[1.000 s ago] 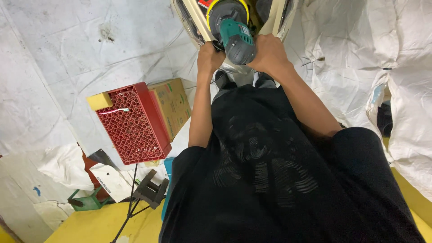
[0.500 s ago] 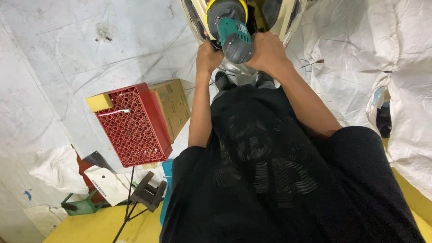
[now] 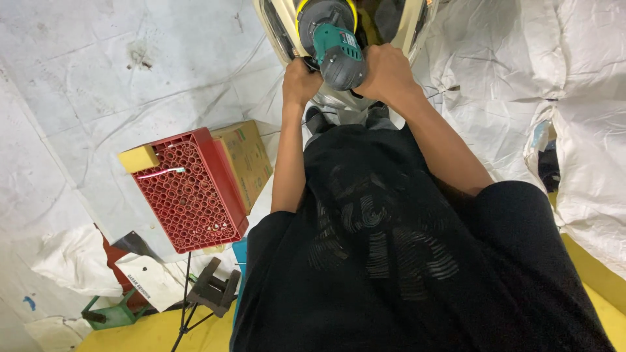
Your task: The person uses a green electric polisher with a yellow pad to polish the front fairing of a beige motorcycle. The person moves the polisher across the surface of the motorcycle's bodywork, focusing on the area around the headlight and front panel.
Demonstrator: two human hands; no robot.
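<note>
Left hand (image 3: 301,81) and right hand (image 3: 386,72) both closed around green-and-grey polisher (image 3: 336,49), held at arm's length against cream panel (image 3: 277,29). Red crate (image 3: 189,192) with yellow sponge (image 3: 138,158) beside cardboard box (image 3: 248,160), on white floor sheeting (image 3: 98,78).

Gripping a teal polisher (image 3: 334,49) with both hands at a cream panel (image 3: 277,29).
Left hand (image 3: 300,81) on the side, right hand (image 3: 387,72) wrapped round the body; red crate (image 3: 189,192) and cardboard box (image 3: 248,160) down on the left.
</note>
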